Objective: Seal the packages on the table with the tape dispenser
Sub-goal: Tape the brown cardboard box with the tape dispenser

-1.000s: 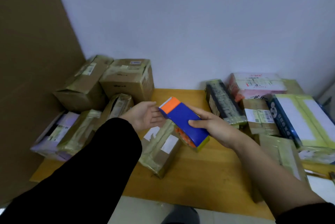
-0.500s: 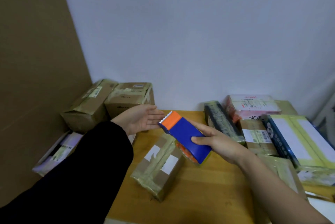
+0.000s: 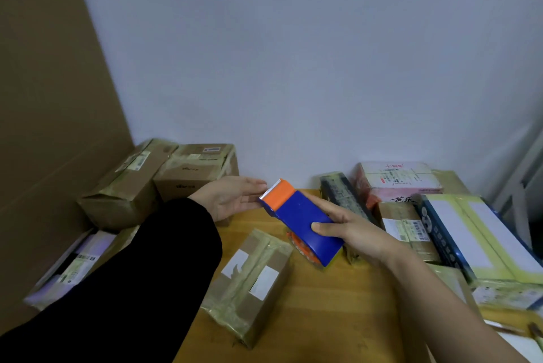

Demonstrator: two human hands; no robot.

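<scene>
My right hand grips a blue tape dispenser with an orange toothed head, held in the air above the wooden table. An orange tape roll shows under its blue body. My left hand is flat, palm up, with its fingertips right beside the dispenser's serrated edge. Below the dispenser lies a brown cardboard package wrapped in yellowish tape with white labels.
Taped cardboard boxes are stacked at the back left against a brown board. On the right lie several more parcels, among them a pink-and-white box, a dark narrow box and a blue box with yellow tape.
The view has tilted upward, showing more wall. My left hand has opened flat and drawn slightly away from the dispenser's head. My right hand keeps its hold on the dispenser.
</scene>
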